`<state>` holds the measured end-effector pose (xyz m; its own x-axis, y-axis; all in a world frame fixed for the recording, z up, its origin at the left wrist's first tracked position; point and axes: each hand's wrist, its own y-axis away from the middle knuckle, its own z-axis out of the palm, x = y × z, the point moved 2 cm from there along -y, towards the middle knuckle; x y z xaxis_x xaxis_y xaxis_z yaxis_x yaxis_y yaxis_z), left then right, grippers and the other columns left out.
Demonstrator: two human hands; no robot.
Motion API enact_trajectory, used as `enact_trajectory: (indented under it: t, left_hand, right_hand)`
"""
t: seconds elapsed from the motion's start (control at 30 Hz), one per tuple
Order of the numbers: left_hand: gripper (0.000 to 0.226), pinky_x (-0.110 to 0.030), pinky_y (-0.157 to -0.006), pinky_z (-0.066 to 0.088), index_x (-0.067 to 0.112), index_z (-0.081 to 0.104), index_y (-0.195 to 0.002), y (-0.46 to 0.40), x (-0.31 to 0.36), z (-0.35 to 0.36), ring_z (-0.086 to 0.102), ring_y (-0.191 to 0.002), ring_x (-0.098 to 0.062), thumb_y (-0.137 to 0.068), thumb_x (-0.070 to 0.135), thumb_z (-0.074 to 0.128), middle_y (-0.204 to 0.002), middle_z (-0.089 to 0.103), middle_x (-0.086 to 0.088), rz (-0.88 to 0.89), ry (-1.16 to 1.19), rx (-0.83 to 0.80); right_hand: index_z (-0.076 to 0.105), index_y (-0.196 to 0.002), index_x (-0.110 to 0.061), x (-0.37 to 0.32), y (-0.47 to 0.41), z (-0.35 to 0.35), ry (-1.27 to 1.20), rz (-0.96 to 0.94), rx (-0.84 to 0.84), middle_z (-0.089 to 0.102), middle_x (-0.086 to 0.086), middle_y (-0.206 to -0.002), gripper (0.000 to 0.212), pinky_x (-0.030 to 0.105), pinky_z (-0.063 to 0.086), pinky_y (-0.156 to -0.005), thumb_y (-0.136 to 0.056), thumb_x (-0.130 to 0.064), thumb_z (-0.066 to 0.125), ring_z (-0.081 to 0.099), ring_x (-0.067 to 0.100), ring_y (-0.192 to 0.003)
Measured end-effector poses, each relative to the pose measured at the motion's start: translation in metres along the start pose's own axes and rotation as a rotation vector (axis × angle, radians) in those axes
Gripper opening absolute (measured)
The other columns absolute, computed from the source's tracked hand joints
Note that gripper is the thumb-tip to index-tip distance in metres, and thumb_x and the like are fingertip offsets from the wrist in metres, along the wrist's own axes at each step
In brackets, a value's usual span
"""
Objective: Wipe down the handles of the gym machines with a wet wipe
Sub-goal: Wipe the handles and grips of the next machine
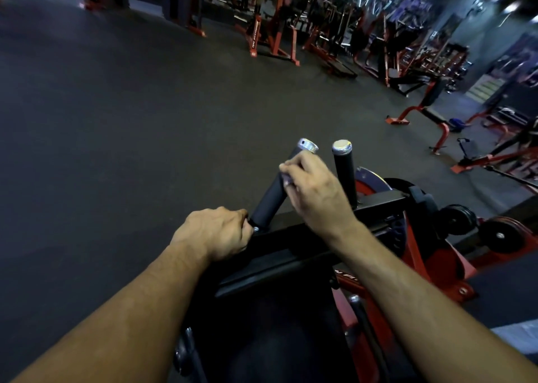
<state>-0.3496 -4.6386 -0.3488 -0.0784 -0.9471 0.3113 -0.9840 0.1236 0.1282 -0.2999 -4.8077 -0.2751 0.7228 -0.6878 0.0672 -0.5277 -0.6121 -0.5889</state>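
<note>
Right hand pinches wet wipe against left handle; left hand curled, gripping handle base

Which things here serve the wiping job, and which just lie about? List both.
Job: left handle, right handle, wipe, right hand, left hand.
Lying about: weight plates, bench, far racks, floor.
</note>
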Motion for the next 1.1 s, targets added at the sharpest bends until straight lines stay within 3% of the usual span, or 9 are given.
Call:
enact_trajectory:
  t: [0.17,0.27,0.37,0.5,0.63,0.73,0.9,1.1]
  left_hand:
    - [0.034,-0.038,-0.077,0.041,0.028,0.055,-0.109,-0.001,0.000,0.000,0.066,-0.103,-0.034,-0.104,0.048,0.028,-0.114,0.069,-0.005,0.020,0.006,-0.012]
    - [0.034,-0.038,-0.076,0.041,0.029,0.055,-0.109,0.000,-0.001,0.000,0.065,-0.099,-0.031,-0.105,0.048,0.028,-0.111,0.069,-0.003,0.028,0.031,-0.002]
    - [0.034,-0.038,-0.076,0.042,0.029,0.054,-0.112,0.001,-0.001,0.002,0.065,-0.098,-0.031,-0.105,0.048,0.027,-0.109,0.069,-0.003,0.037,0.037,0.007]
    - [0.033,-0.039,-0.077,0.041,0.028,0.052,-0.111,-0.001,-0.004,0.003,0.065,-0.100,-0.032,-0.105,0.048,0.026,-0.112,0.069,-0.003,0.044,0.049,-0.009]
    - [0.032,-0.039,-0.077,0.040,0.026,0.051,-0.110,-0.003,-0.003,0.004,0.066,-0.105,-0.033,-0.105,0.046,0.026,-0.116,0.069,-0.004,0.056,0.055,-0.036]
    - [0.031,-0.039,-0.076,0.040,0.026,0.050,-0.107,-0.003,-0.005,0.005,0.066,-0.102,-0.032,-0.105,0.045,0.027,-0.113,0.069,-0.002,0.066,0.078,-0.038]
    - [0.030,-0.039,-0.075,0.044,0.027,0.051,-0.110,-0.003,-0.007,0.006,0.064,-0.092,-0.029,-0.105,0.045,0.027,-0.105,0.068,0.001,0.077,0.092,-0.028]
    - [0.029,-0.038,-0.075,0.040,0.027,0.050,-0.111,-0.003,-0.005,0.004,0.063,-0.094,-0.029,-0.105,0.044,0.028,-0.110,0.068,0.000,0.067,0.080,-0.045]
  right_hand:
    - [0.070,-0.099,-0.002,-0.019,0.009,0.004,-0.077,0.003,-0.080,0.061,0.010,-0.096,0.012,0.044,0.056,-0.071,-0.093,-0.007,0.060,0.062,0.030,-0.088]
    - [0.071,-0.103,0.000,0.001,-0.007,-0.012,0.007,-0.028,-0.013,0.064,0.013,-0.098,0.014,0.042,0.055,-0.080,-0.091,-0.002,0.063,0.063,0.032,-0.089]
    - [0.072,-0.105,0.001,0.017,-0.022,-0.021,0.063,0.066,0.048,0.064,0.014,-0.099,0.018,0.038,0.052,-0.084,-0.090,-0.001,0.062,0.063,0.033,-0.090]
    - [0.072,-0.106,-0.001,-0.004,-0.010,-0.005,-0.027,0.097,-0.030,0.064,0.011,-0.099,0.023,0.037,0.052,-0.087,-0.090,-0.007,0.056,0.062,0.030,-0.093]
    - [0.073,-0.103,-0.004,-0.029,0.008,0.010,-0.102,0.134,-0.138,0.065,0.007,-0.098,0.018,0.033,0.051,-0.085,-0.087,0.000,0.066,0.061,0.026,-0.091]
    - [0.073,-0.101,-0.004,-0.028,-0.002,0.002,-0.089,0.053,-0.205,0.065,0.008,-0.097,0.016,0.034,0.051,-0.084,-0.087,0.001,0.067,0.062,0.028,-0.088]
    - [0.072,-0.101,-0.001,0.007,-0.034,-0.022,0.083,0.152,0.017,0.063,0.012,-0.096,0.014,0.038,0.049,-0.079,-0.089,0.000,0.064,0.060,0.032,-0.085]
    - [0.074,-0.103,-0.004,-0.010,-0.015,-0.004,-0.051,0.258,-0.001,0.065,0.007,-0.099,0.018,0.033,0.051,-0.090,-0.087,0.001,0.068,0.063,0.026,-0.096]
